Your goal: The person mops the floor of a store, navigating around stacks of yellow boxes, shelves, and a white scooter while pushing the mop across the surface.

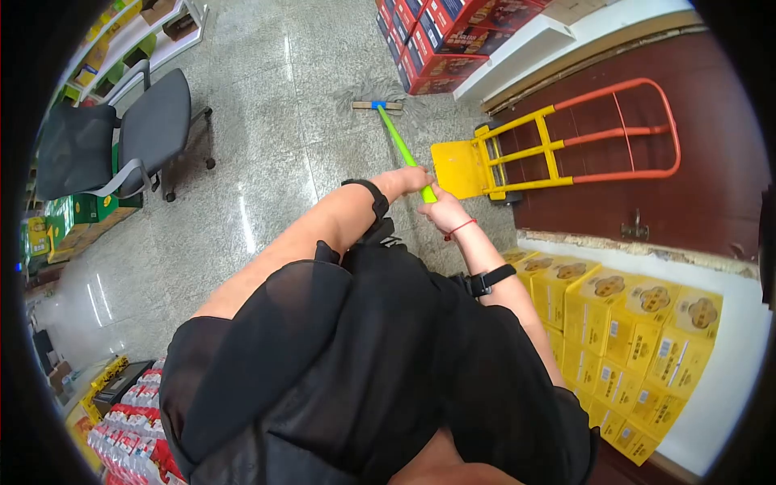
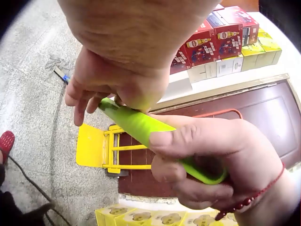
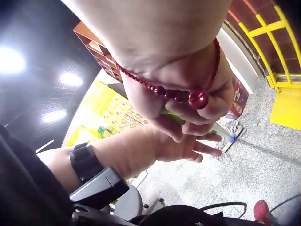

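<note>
A mop with a bright green handle [image 1: 398, 144] slopes down to the floor in the head view. Its head [image 1: 364, 105] is a flat bar with a blue joint and grey strands. My right hand [image 1: 447, 212], wearing a red beaded bracelet [image 2: 244, 202], grips the top end of the handle, thumb along it in the left wrist view. Further down, my left hand [image 1: 402, 183] holds the handle from above, its fingers [image 3: 202, 147] loosely extended in the right wrist view. Part of the handle is hidden by the hands.
A yellow and red hand truck [image 1: 550, 149] leans against a dark red door [image 1: 590, 206], right of the mop. Red boxes [image 1: 444, 48] stand beyond the mop head. Yellow cartons [image 1: 614, 339] are stacked at right; an office chair [image 1: 153, 121] stands left on the speckled floor [image 1: 259, 105].
</note>
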